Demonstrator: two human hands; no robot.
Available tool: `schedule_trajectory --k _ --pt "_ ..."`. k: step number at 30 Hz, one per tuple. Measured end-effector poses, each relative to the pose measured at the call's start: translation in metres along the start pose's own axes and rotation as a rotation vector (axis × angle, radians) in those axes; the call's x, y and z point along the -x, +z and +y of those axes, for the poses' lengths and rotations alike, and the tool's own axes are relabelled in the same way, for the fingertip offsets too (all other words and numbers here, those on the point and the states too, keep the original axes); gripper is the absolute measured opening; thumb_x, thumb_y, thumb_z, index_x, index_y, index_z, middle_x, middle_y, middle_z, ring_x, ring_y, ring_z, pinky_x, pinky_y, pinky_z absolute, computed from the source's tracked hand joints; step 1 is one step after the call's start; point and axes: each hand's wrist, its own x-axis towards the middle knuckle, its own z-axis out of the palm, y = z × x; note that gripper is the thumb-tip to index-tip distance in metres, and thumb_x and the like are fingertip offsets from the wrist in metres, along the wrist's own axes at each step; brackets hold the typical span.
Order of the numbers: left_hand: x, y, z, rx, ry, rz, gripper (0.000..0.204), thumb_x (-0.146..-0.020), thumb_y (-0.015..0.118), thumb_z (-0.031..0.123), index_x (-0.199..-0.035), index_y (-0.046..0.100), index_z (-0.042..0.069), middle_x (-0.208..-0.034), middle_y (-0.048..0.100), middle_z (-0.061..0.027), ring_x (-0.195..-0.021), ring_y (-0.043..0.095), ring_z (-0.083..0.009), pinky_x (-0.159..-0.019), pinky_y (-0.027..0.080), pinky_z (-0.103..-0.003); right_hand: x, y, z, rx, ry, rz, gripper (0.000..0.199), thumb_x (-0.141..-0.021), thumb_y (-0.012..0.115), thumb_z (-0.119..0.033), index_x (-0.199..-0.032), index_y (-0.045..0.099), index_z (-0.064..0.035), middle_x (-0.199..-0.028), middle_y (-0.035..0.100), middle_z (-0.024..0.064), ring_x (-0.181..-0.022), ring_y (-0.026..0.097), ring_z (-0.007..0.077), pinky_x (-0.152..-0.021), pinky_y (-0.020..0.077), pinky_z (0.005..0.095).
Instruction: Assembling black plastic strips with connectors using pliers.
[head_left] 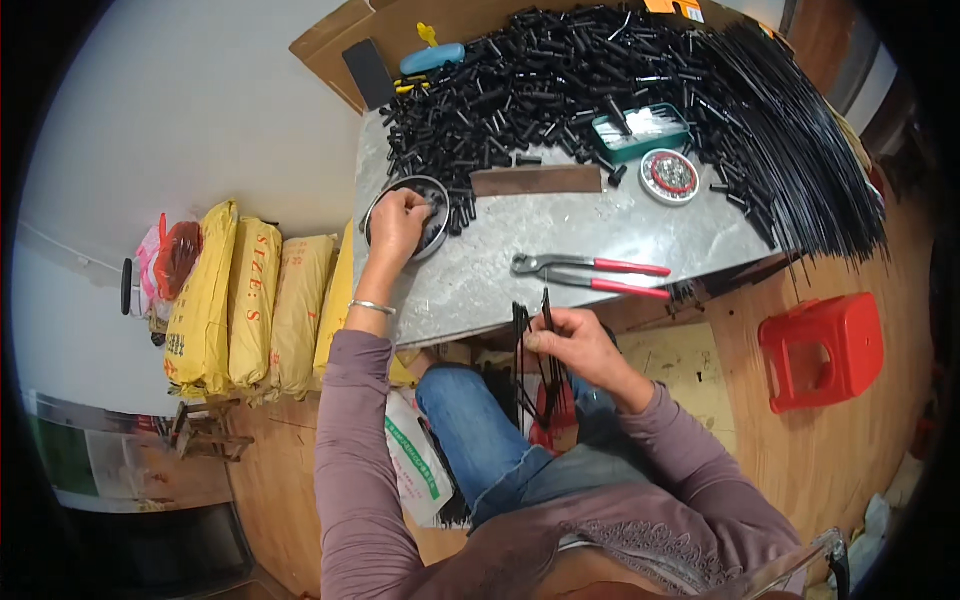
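My left hand [398, 228] reaches into a round metal-rimmed bowl [447, 203] at the table's left edge. Its fingers are bent together over small dark pieces in the bowl; what they pinch is hidden. In front of the table's near edge, my right hand [580, 347] grips several thin black jointed rods [521, 350], like umbrella ribs, which hang down over my lap. Between the hands and the far pile lies a pair of pliers [590, 276] with red handles, its jaws pointing left.
Short black tubes [540, 75] heap across the grey table [460, 290]. Long black rods [800, 140] overhang its right side. A brown strip [537, 181], green tray [640, 148] and white tub of metal bits [669, 178] lie nearer. Yellow sacks [255, 300] stand left; a red stool [825, 350] right.
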Motion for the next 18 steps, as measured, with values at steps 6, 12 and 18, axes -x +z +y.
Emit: schedule_trajectory --k 6,12,18 --pt "0.009 0.007 0.007 0.101 0.092 -0.046 0.024 -0.071 0.071 0.01 -0.094 0.069 0.003 -0.092 0.066 -0.0151 -0.082 0.064 -0.0286 -0.076 0.051 -0.036 0.011 0.002 0.007 0.05 -0.009 0.01 0.019 -0.09 0.062 -0.018 -0.087 0.062 0.0 -0.076 0.065 0.0033 -0.07 0.06 0.0098 -0.064 0.0462 0.0245" --pt "0.01 0.01 0.001 -0.06 0.151 -0.055 0.022 -0.071 0.072 0.012 -0.09 0.068 0.001 -0.086 0.065 -0.0139 -0.08 0.063 -0.0272 -0.073 0.051 -0.036 0.014 0.002 0.01 0.01 0.019 0.014 0.017 -0.09 0.064 -0.017 -0.087 0.062 -0.0009 -0.076 0.065 0.0039 -0.069 0.06 0.0102 -0.063 0.0482 0.0243" --pt "0.009 0.005 0.009 0.14 0.036 -0.109 0.023 -0.073 0.071 0.013 -0.092 0.068 0.001 -0.088 0.066 -0.0128 -0.075 0.063 -0.0243 -0.071 0.051 -0.034 0.01 -0.001 0.012 -0.023 0.056 0.012 0.016 -0.088 0.066 -0.016 -0.088 0.062 -0.0006 -0.076 0.064 0.004 -0.068 0.061 0.0106 -0.062 0.0508 0.0243"
